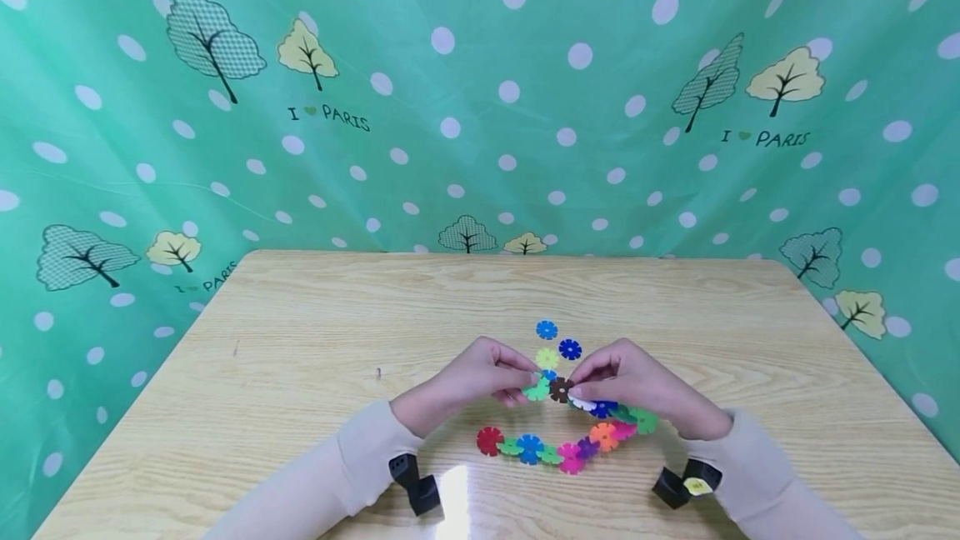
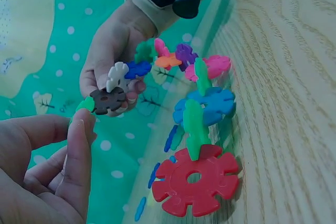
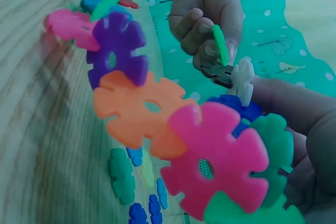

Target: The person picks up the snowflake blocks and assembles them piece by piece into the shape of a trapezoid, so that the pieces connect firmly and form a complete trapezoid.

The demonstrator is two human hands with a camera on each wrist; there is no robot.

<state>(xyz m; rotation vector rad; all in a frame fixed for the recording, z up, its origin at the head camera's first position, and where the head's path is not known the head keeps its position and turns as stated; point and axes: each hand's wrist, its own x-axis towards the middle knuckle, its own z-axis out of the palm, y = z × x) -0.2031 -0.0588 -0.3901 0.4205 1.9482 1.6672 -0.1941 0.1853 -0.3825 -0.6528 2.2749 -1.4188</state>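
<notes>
Between finger and thumb, my left hand pinches a light green notched plastic disc. That disc meets the edge of a brown disc, which is the end piece of a chain of interlocking discs. My right hand pinches the chain close to the brown disc, with the thumb at a white disc. From there the chain curves through dark blue, green, pink, orange and purple discs. Its other end, a red disc, lies low over the table.
Beyond the hands, loose discs lie on the wooden table: a blue disc, a dark blue disc and a pale yellow disc. A green dotted curtain hangs behind the table. Black wrist devices sit at both cuffs.
</notes>
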